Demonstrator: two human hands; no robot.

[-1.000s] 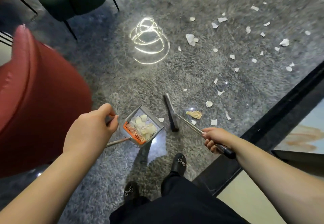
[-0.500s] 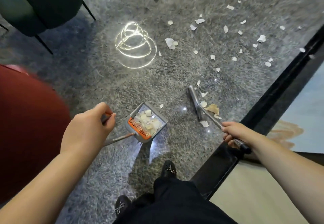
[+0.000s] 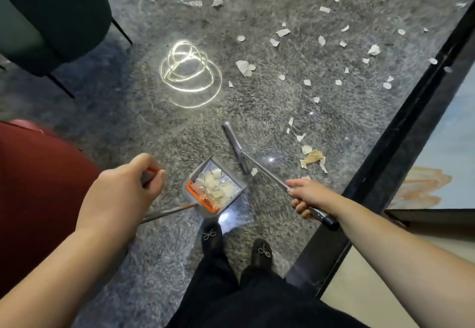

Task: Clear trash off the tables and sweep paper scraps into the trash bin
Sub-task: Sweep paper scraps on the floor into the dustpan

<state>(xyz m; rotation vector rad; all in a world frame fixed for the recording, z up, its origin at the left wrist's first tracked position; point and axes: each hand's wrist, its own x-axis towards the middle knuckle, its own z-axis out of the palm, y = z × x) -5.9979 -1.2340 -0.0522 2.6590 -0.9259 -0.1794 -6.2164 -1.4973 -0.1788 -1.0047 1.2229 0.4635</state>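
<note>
My left hand [image 3: 120, 194] grips the long handle of a grey dustpan [image 3: 213, 190] with an orange comb edge; the pan rests on the glossy grey floor and holds several white paper scraps. My right hand [image 3: 305, 195] grips the black-ended handle of a broom [image 3: 235, 145], whose narrow grey head lies on the floor just right of the pan. A crumpled tan scrap [image 3: 312, 158] lies right of the broom head. Many white paper scraps [image 3: 245, 66] are scattered over the floor farther ahead.
A red armchair [image 3: 38, 194] stands close at my left and a dark green chair [image 3: 54, 16] at the upper left. A black floor strip [image 3: 401, 132] runs diagonally along the right. My two black shoes [image 3: 213, 237] stand just behind the pan.
The broom head swung back left from the tan scrap to beside the pan, leaving that scrap to its right. The dustpan stayed in place; the view shifted.
</note>
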